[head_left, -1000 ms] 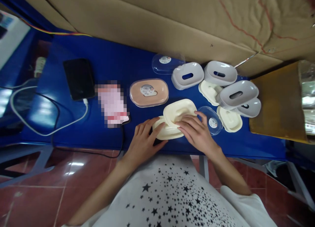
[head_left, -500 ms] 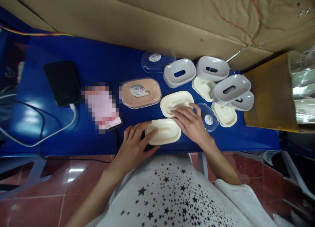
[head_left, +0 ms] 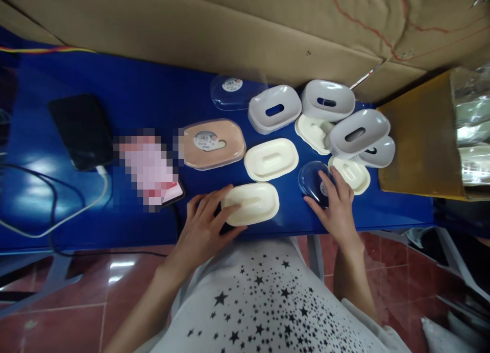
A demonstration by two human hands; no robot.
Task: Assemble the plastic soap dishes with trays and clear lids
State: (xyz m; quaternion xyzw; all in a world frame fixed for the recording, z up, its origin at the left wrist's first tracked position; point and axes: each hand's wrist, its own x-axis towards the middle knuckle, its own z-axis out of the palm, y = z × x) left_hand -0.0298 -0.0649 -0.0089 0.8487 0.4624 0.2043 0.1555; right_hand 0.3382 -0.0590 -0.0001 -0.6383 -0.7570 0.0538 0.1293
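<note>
My left hand [head_left: 204, 222] grips the left end of a cream oval plastic soap dish [head_left: 260, 204] by the table's front edge, a finger over its hollow and the thumb along its near side. My right hand [head_left: 337, 202] is on a clear plastic lid [head_left: 309, 177] with a round label; the thumb is at its near edge and the fingers reach over the label, partly covering it. Just beyond the held dish lies another cream piece [head_left: 270, 160] with a raised bar. A third cream piece [head_left: 350, 175] is right beside my right fingertips.
Several grey soap dishes with slots [head_left: 275, 109] stand at the back right, some overlapping another cream piece [head_left: 312, 133]. A peach lidded dish [head_left: 214, 147], a second clear lid [head_left: 237, 95], a phone [head_left: 153, 169] and a black device with cable [head_left: 81, 131] lie leftward. A cardboard box [head_left: 417, 138] stands right.
My right hand has left the farther cream piece and moved right onto the clear lid, which has shifted slightly left. My left hand keeps its hold on the near dish.
</note>
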